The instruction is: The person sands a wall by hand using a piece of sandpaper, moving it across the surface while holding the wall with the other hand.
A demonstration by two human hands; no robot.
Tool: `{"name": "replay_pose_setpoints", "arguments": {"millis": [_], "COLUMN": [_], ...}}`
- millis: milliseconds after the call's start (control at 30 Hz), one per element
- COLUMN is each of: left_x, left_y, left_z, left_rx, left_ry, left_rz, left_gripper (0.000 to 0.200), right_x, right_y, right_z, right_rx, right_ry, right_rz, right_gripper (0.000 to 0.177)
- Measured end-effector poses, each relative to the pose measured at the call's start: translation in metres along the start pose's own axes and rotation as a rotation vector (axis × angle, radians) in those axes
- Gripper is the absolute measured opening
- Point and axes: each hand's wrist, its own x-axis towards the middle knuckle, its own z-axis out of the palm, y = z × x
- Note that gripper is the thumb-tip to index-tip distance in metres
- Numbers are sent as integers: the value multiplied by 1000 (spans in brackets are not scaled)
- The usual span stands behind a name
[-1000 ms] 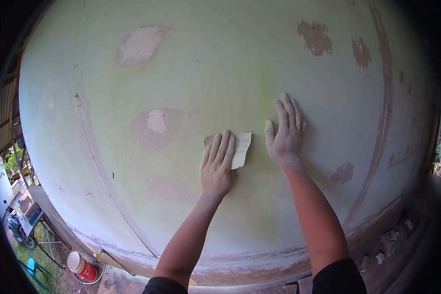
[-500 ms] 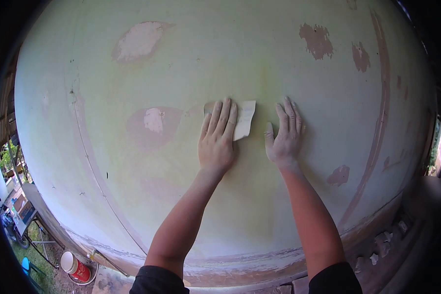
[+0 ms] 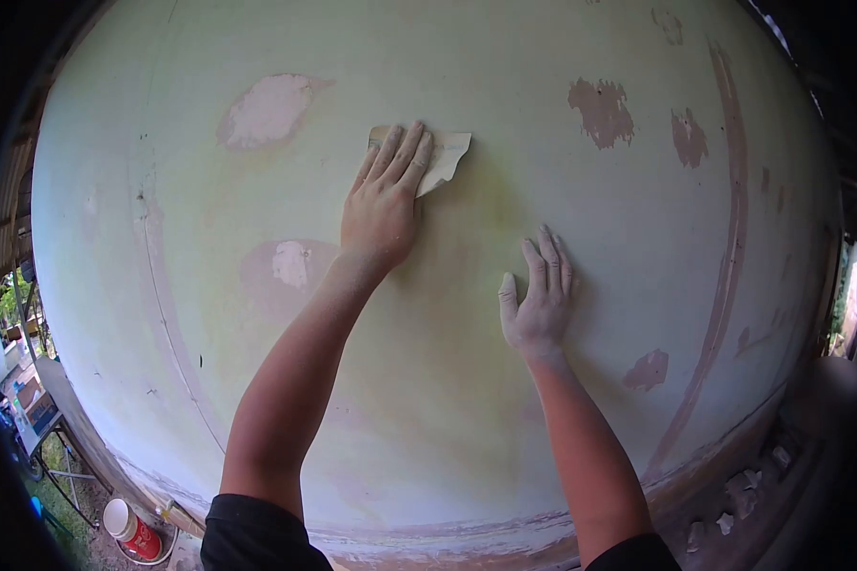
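A pale, creased sheet of sandpaper (image 3: 447, 156) lies against the light green wall (image 3: 448, 352). My left hand (image 3: 382, 207) holds it there, with dusty fingers laid together over its left part. The sheet's right side sticks out past the fingers, its lower edge ragged. Lower and to the right, my right hand (image 3: 540, 303) is open and holds nothing. Its fingers point upward along the wall, thumb apart, coated in whitish dust. Whether its palm touches the wall is hard to see.
Whitish and brown patches (image 3: 269, 111) mark the wall, and a brown vertical strip (image 3: 730, 209) runs down its right side. A red and white bucket (image 3: 135, 529) stands on the ground at lower left, near a small table (image 3: 38, 419). Rubble (image 3: 741, 490) lies at lower right.
My left hand has slid up and to the left along the wall with the sandpaper under it. My right hand appears slightly lower; the view has also shifted a little.
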Motion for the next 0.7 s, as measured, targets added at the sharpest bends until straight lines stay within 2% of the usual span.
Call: {"name": "replay_pose_setpoints", "arguments": {"millis": [67, 133, 233, 267, 333, 400, 533, 633, 700], "left_x": [-32, -82, -188, -197, -194, -157, -46, -30, -55], "left_y": [14, 38, 72, 75, 58, 29, -45, -56, -36], "left_z": [2, -1, 7, -2, -9, -20, -29, -23, -19], "left_rx": [-30, -52, -65, -56, -64, -74, -15, 34, 14], "left_ry": [6, -94, -190, -225, -260, -236, 16, 48, 30], "left_rz": [-26, -143, -213, -226, -219, -120, -133, -142, -208], "left_gripper": [68, 68, 66, 65, 65, 64, 67, 69, 67], "right_x": [-3, -2, -3, -5, -4, -6, -4, -4, -5], "right_y": [0, 1, 4, 4, 5, 5, 5, 7, 7], "right_z": [0, -1, -2, -4, -5, -6, -3, -2, -1], "right_rx": [19, 62, 59, 68, 35, 40, 35, 28, 56], "right_ry": [-5, -13, 1, -4, -19, -11, 7, 13, 25], "right_rz": [5, 7, -24, -28, -34, -46, -53, -66, -66], "right_gripper": [55, 55, 55, 55, 55, 55, 54, 54, 54]}}
